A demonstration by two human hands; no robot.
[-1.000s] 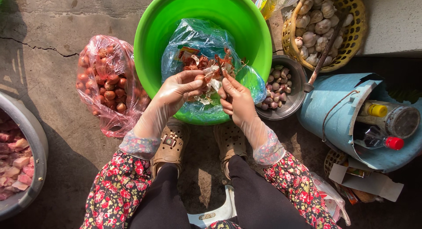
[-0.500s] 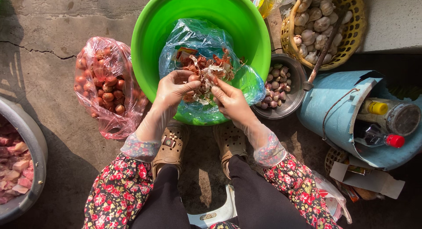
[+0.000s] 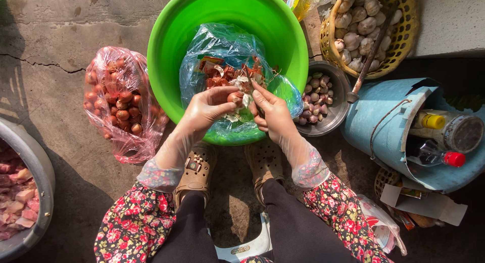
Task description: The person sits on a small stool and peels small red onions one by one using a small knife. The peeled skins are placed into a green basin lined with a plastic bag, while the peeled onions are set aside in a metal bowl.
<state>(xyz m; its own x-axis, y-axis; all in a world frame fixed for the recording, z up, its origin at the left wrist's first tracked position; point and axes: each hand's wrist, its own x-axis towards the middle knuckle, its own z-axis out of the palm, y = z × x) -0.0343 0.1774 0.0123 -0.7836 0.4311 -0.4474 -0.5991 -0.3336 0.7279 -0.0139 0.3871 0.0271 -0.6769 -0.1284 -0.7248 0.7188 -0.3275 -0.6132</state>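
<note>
Hands unmoved: left hand [image 3: 209,107] pinches shallot [image 3: 234,97], right hand [image 3: 273,114] peels it over blue bag [image 3: 222,46].

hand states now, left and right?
Left hand: closed on a shallot, pinched at the fingertips.
Right hand: fingers on the same shallot, peeling.

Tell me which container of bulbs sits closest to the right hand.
The small metal bowl of peeled bulbs, just beside the right hand. The yellow basket of garlic lies farther back, and the pink bag lies beyond the left hand.
</note>
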